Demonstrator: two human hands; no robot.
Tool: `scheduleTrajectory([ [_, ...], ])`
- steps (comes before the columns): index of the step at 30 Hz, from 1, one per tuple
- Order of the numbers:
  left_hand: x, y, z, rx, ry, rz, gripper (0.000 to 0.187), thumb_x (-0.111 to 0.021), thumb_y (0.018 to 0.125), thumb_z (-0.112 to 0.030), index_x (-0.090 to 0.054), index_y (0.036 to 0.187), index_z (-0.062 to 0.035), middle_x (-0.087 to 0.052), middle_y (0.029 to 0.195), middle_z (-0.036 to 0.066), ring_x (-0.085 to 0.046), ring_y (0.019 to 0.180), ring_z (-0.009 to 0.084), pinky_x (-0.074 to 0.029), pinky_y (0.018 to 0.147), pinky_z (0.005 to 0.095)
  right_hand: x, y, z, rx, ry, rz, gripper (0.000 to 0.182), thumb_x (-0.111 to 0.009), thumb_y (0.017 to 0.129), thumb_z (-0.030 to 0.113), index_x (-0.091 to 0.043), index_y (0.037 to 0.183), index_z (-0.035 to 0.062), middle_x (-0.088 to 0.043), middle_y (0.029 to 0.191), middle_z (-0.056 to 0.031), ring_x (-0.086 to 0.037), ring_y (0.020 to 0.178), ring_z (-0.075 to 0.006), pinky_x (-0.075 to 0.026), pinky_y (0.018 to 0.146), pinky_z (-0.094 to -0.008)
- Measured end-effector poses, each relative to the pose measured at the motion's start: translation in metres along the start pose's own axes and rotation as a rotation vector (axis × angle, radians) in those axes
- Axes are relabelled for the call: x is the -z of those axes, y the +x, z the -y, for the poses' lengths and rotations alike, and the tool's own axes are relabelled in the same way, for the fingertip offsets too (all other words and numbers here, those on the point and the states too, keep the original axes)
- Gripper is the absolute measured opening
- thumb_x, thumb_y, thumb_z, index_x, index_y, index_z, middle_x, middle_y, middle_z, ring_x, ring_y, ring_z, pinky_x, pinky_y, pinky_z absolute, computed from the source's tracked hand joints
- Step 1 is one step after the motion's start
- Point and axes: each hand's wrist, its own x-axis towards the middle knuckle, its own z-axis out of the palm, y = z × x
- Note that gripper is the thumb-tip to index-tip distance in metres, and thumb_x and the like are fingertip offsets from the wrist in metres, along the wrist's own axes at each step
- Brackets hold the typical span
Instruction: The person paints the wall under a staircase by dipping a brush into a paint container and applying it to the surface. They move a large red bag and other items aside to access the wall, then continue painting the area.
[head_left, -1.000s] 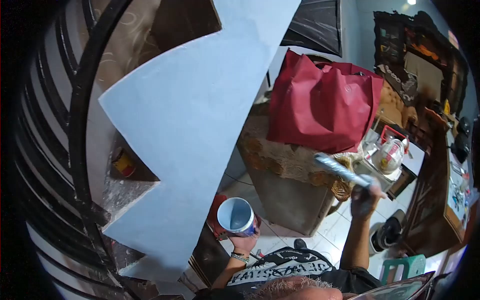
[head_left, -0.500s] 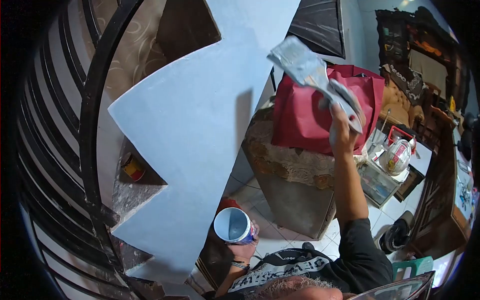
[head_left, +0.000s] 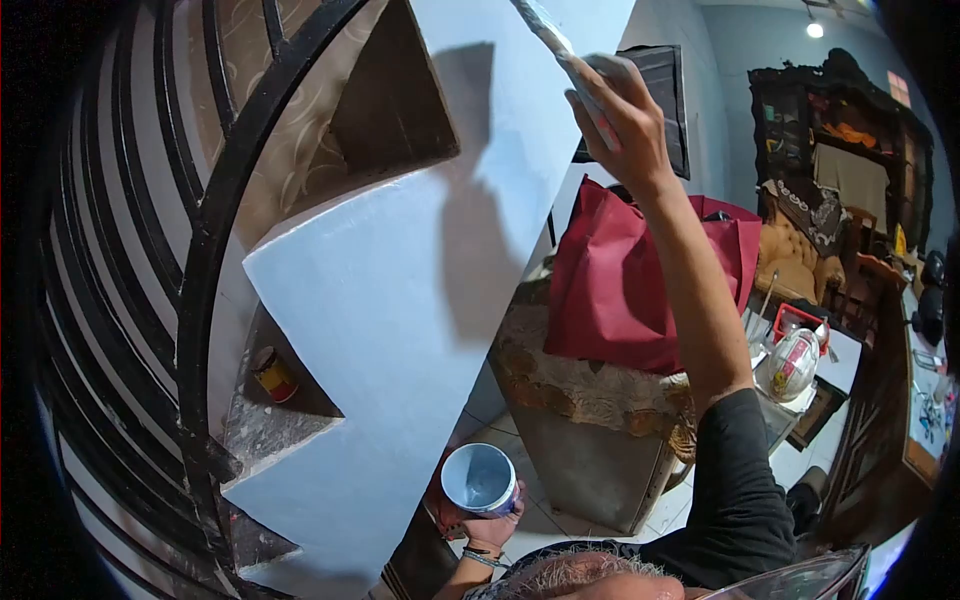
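Observation:
My right hand [head_left: 630, 125] is raised high, fingers closed round the handle of a wide paintbrush [head_left: 545, 28]. The bristle end runs out of the top of the view, near the pale blue zigzag side wall of the stairs [head_left: 400, 290]. Whether the bristles touch the wall cannot be seen. Low in the view, my left hand [head_left: 497, 527] grips a small paint bucket [head_left: 480, 480] from below and the side. Its inside is coated pale blue-grey, with some paint at the bottom. Shadows of my arm and the brush fall on the wall.
A black metal railing [head_left: 195, 300] curves along the left. A small red-yellow can [head_left: 272, 375] stands on a step. On the right, a red bag [head_left: 620, 280] sits on a cloth-covered cabinet [head_left: 590, 480]. Beyond are a glass-sided case, a tufted chair [head_left: 795, 250] and a dark carved cupboard.
My right hand has carried the paintbrush up and left, from in front of the red bag towards the upper wall. My left hand still holds the bucket, slightly lower. The view has shifted.

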Motion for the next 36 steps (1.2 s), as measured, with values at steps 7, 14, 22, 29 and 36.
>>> scheduleTrajectory([
  [7, -0.019, 0.002, 0.009, -0.052, -0.059, 0.111, 0.070, -0.056, 0.082, -0.058, -0.052, 0.135, -0.0123, -0.053, 0.131, 0.014, -0.049, 0.118, 0.0356, -0.052, 0.083, 0.0521, -0.033, 0.020, -0.018, 0.194, -0.099, 0.263, 0.057, -0.073, 0.077, 0.005, -0.059, 0.131, 0.0148, -0.056, 0.117, -0.0055, -0.064, 0.096, -0.0203, -0.058, 0.082, -0.0298],
  [14, 0.014, 0.009, -0.006, -0.026, 0.011, 0.001, 0.070, -0.056, 0.082, -0.058, -0.052, 0.134, -0.0115, -0.052, 0.129, 0.015, -0.045, 0.121, 0.0340, -0.052, 0.084, 0.0480, 0.013, -0.013, 0.019, 0.228, -0.021, 0.432, 0.041, -0.067, 0.085, 0.010, -0.062, 0.126, 0.0082, -0.052, 0.101, -0.0052, -0.062, 0.083, -0.0183, -0.057, 0.071, -0.0299],
  [22, 0.001, 0.013, 0.000, 0.088, -0.060, 0.022, 0.065, -0.053, 0.085, -0.053, -0.052, 0.136, -0.0124, -0.053, 0.132, 0.015, -0.046, 0.123, 0.0335, -0.051, 0.086, 0.0503, 0.090, -0.022, 0.049, 0.088, 0.138, 0.319, 0.039, -0.071, 0.079, 0.013, -0.067, 0.115, 0.0010, -0.062, 0.116, -0.0158, -0.065, 0.101, -0.0318, -0.045, 0.101, -0.0469],
  [29, 0.025, 0.030, -0.006, -0.036, 0.064, 0.012, 0.060, -0.049, 0.088, -0.051, -0.052, 0.131, -0.0089, -0.055, 0.131, 0.015, -0.053, 0.116, 0.0304, -0.046, 0.093, 0.0475, 0.039, 0.073, -0.028, 0.150, -0.304, 0.031, 0.020, -0.059, 0.093, 0.022, -0.069, 0.105, 0.0108, -0.070, 0.094, -0.0108, -0.067, 0.088, -0.0322, -0.052, 0.086, -0.0422],
  [36, -0.042, 0.016, 0.019, -0.227, 0.584, 0.203, 0.056, -0.050, 0.087, -0.049, -0.052, 0.118, -0.0031, -0.052, 0.102, 0.011, -0.045, 0.087, 0.0226, -0.041, 0.073, 0.0326, -0.063, 0.116, -0.068, 0.090, -0.240, 0.115, 0.011, -0.067, 0.080, 0.021, -0.073, 0.084, 0.0128, -0.070, 0.085, -0.0051, -0.064, 0.085, -0.0244, -0.044, 0.083, -0.0457],
])
